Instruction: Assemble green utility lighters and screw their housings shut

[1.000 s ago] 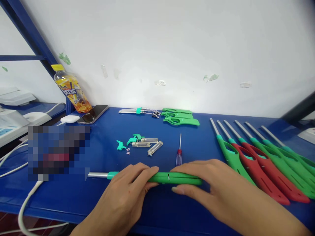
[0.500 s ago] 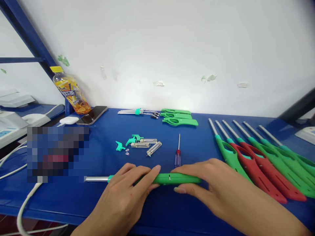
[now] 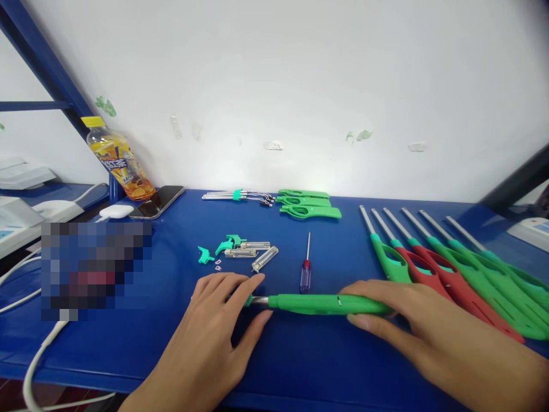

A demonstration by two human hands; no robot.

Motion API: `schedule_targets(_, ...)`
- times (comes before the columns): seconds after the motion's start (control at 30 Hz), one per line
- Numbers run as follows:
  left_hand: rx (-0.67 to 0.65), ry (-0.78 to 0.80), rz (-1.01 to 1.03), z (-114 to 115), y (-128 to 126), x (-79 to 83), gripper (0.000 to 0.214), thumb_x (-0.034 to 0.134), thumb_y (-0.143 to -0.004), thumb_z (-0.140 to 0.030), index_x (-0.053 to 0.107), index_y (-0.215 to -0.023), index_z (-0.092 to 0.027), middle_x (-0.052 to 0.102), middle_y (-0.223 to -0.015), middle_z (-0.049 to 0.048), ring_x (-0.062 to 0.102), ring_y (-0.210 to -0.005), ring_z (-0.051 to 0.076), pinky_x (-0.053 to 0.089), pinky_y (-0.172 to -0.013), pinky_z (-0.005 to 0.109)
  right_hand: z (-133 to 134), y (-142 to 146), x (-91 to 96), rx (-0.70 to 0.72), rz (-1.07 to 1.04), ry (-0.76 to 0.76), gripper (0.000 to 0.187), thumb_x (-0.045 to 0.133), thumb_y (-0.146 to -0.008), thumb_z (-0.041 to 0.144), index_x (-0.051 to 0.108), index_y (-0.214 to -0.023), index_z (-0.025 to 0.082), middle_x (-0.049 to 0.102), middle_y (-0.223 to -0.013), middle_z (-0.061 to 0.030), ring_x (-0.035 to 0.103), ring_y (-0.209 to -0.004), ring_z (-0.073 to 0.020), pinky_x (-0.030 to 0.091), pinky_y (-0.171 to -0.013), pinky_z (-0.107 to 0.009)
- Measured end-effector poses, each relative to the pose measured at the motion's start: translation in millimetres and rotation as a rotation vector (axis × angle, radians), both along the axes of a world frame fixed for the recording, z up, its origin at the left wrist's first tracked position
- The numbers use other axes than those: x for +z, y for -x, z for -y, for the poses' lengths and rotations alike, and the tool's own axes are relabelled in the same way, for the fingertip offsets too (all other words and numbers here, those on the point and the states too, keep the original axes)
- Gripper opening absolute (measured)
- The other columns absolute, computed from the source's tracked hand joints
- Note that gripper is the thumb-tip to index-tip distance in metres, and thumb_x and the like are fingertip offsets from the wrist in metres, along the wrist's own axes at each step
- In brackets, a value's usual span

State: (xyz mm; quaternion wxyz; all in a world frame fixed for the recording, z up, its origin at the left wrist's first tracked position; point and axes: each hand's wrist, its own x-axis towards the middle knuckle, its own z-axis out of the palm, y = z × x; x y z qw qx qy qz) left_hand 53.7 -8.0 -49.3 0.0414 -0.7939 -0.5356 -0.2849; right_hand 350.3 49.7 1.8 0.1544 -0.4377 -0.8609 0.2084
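Observation:
A long green lighter handle point(image 3: 317, 303) lies across the blue table point(image 3: 300, 372) near its front edge. My right hand point(image 3: 412, 320) grips its right end, fingers over the top and thumb underneath. A short bare metal piece and a teal collar point(image 3: 249, 300) show at its left end. My left hand point(image 3: 210, 332) is closed over the tube there, which is hidden under the fingers. A small screwdriver point(image 3: 305, 274) with a clear and red handle lies just behind the lighter.
Small teal and clear lighter parts point(image 3: 244, 252) are scattered mid-table. Several finished green and red lighters point(image 3: 450, 274) lie in a row at the right. Green handle shells point(image 3: 309, 205) and metal tubes point(image 3: 234, 195) sit at the back, a bottle point(image 3: 115, 157) and phone point(image 3: 156, 201) at back left.
My right hand has drawn the green handle to the right. The tube that stuck out left of my left hand is now hidden, and bare metal shows between collar and handle.

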Motion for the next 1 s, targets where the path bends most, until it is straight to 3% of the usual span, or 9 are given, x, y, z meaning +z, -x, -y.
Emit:
schedule_targets(0.13,0.022,-0.013,-0.008,-1,2,-1.7,0.032,0.058,-0.105,-0.024,0.06,-0.138,-0.021,0.072,-0.121,0.0092,0.067,-0.11,0.03,0.052,-0.097,0.05,-2,-6,-0.5,-0.054,0.042,0.031,0.027,0.059,-0.101,0.049,0.08,-0.104,0.032,0.084,-0.104,-0.0004,0.08,-0.091,-0.0269,0.063,-0.081,-0.038)
schedule_targets(0.23,-0.001,-0.068,0.005,-3,4,-3.9,0.024,0.054,-0.108,-0.021,0.064,-0.13,-0.022,0.074,-0.115,0.0064,0.069,-0.101,0.026,0.056,-0.09,0.043,-2,-6,-0.3,-0.081,0.051,0.017,0.035,0.053,-0.104,0.054,0.078,-0.098,0.031,0.082,-0.099,-0.0009,0.079,-0.085,-0.0255,0.061,-0.074,-0.036)
schedule_targets(0.47,-0.092,-0.089,0.073,-4,2,2.6,0.017,0.05,-0.113,-0.027,0.065,-0.121,-0.025,0.078,-0.103,0.0008,0.075,-0.091,0.019,0.061,-0.08,0.031,2,17,12.0,-0.018,-0.009,-0.053,0.034,0.046,-0.11,0.049,0.075,-0.106,0.033,0.081,-0.105,0.0008,0.078,-0.091,-0.0223,0.058,-0.069,-0.031)
schedule_targets(0.6,-0.085,-0.05,0.117,-2,0,5.8,0.018,0.047,-0.115,-0.033,0.063,-0.119,-0.025,0.078,-0.1,-0.0009,0.077,-0.085,0.016,0.062,-0.075,0.026,1,33,15.6,-0.092,-0.048,-0.027,0.033,0.041,-0.112,0.052,0.069,-0.112,0.035,0.078,-0.093,0.0029,0.074,-0.083,-0.0202,0.055,-0.069,-0.031)
schedule_targets(0.7,-0.101,-0.051,0.132,-1,0,6.0,0.019,0.046,-0.115,-0.034,0.062,-0.119,-0.025,0.078,-0.099,-0.001,0.078,-0.085,0.015,0.062,-0.078,0.024,1,34,14.5,-0.15,-0.077,-0.025,0.028,0.052,-0.106,0.057,0.068,-0.111,0.035,0.075,-0.086,0.0028,0.071,-0.073,-0.0205,0.052,-0.057,-0.029)
schedule_targets(0.83,-0.073,-0.048,0.141,1,1,5.7,0.02,0.045,-0.115,-0.033,0.062,-0.121,-0.025,0.078,-0.102,0.0004,0.078,-0.088,0.016,0.062,-0.08,0.025,4,23,16.0,-0.038,-0.208,-0.016,0.032,0.08,-0.089,0.047,0.07,-0.118,0.037,0.074,-0.121,-0.0005,0.074,-0.103,-0.0265,0.06,-0.064,-0.028)
schedule_targets(0.93,-0.059,-0.042,0.158,2,2,5.3,0.019,0.045,-0.115,-0.032,0.061,-0.123,-0.026,0.078,-0.102,-0.0009,0.078,-0.089,0.015,0.062,-0.081,0.025,4,16,20.6,0.028,-0.271,-0.025,0.017,0.075,-0.095,0.043,0.076,-0.112,0.039,0.075,-0.122,-0.0002,0.073,-0.109,-0.0264,0.064,-0.081,-0.031)
schedule_targets(1.0,-0.057,-0.032,0.172,2,2,5.2,0.018,0.046,-0.115,-0.031,0.061,-0.124,-0.027,0.078,-0.101,-0.0024,0.077,-0.086,0.014,0.061,-0.079,0.023,1,16,23.5,0.005,-0.277,-0.045,0.014,0.075,-0.095,0.047,0.078,-0.105,0.038,0.078,-0.11,0.0,0.076,-0.096,-0.0258,0.064,-0.077,-0.032)
